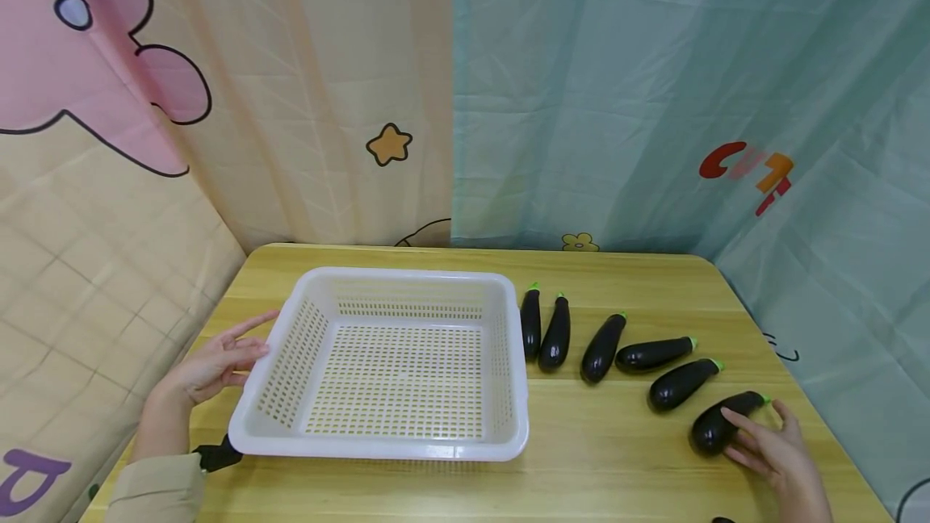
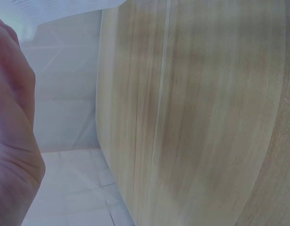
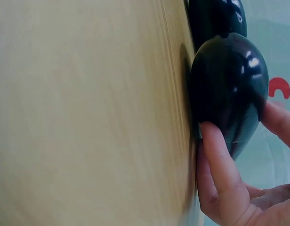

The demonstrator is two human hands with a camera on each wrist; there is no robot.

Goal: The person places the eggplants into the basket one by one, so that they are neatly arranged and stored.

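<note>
A white plastic basket (image 1: 392, 446) with a slotted bottom stands on the table. At its left rim is my left hand (image 1: 214, 366), fingers extended and touching or nearly touching the side; in the left wrist view only part of that hand (image 2: 13, 127) shows at the edge. My right hand (image 1: 773, 450) holds the nearest eggplant (image 1: 715, 430), dark and glossy with a green stem end. Seen from the right wrist, the thumb and fingers (image 3: 220, 165) grip both sides of this eggplant (image 3: 229, 80), which lies on or just over the table.
Several more eggplants (image 1: 679, 384) lie in a curved row right of the basket, the leftmost (image 1: 531, 325) close to its rim. A sliver of a dark object (image 1: 722, 520) shows at the bottom edge. Printed curtains (image 1: 581, 103) stand behind the wooden table (image 1: 596, 458).
</note>
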